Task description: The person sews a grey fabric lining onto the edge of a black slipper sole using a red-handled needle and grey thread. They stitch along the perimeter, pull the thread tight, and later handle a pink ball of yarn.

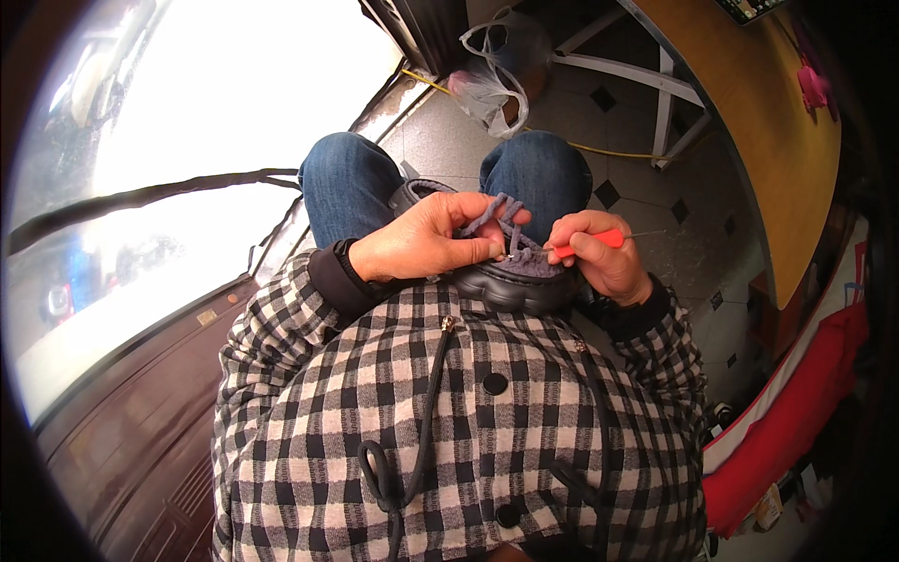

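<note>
A thick black scalloped shoe sole (516, 293) rests across my lap against the checked jacket. On it sits a grey-purple crocheted upper (534, 267). My left hand (421, 240) pinches the work at its edge, with chunky grey-purple yarn (491, 211) looped around the fingers. In my right hand (605, 261) is a crochet hook with a red-orange handle (597, 243). Its thin metal shaft reaches left to the stitches beside my left thumb; another thin metal end sticks out to the right. A black-rimmed shoe part (427, 187) shows behind my left hand, which hides its link to the sole.
Both knees in blue jeans (351, 186) are beyond the work. A clear plastic bag (491, 98) and a yellow cord (611, 152) lie on the tiled floor. A wooden tabletop (744, 91) on white legs curves along the right, above red cloth (793, 414). Bright glass fills the left.
</note>
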A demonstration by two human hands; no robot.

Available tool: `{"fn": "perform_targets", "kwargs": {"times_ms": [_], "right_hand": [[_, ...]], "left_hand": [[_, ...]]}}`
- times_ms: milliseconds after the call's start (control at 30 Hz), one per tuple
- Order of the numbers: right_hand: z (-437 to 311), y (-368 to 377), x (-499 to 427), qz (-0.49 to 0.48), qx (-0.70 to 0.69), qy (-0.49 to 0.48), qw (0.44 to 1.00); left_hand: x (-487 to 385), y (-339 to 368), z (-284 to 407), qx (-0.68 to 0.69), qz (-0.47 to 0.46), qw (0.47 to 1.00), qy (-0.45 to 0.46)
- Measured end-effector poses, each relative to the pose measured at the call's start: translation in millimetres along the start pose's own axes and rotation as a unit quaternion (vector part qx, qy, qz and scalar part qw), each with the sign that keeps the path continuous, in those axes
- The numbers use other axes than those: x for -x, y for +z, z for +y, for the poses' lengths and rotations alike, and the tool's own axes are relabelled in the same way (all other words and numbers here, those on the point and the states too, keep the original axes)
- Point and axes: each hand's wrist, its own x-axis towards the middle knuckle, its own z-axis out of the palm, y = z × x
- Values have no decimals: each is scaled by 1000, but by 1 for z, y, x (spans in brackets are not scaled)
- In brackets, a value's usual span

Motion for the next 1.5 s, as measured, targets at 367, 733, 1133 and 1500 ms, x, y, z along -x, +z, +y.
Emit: {"fn": "perform_targets", "kwargs": {"times_ms": [367,733,1133,1500], "right_hand": [[-8,0,-2,-16,44,18,999],[-18,3,-3,-34,116,6,993],[-14,1,2,-15,99,7,995],[-13,1,4,-22,107,-33,993]], "left_hand": [[1,0,1,30,16,999,-19],[1,-2,-1,8,4,1000,1],[-3,0,2,-19,7,1000,10],[-5,2,5,-18,25,999,-12]]}}
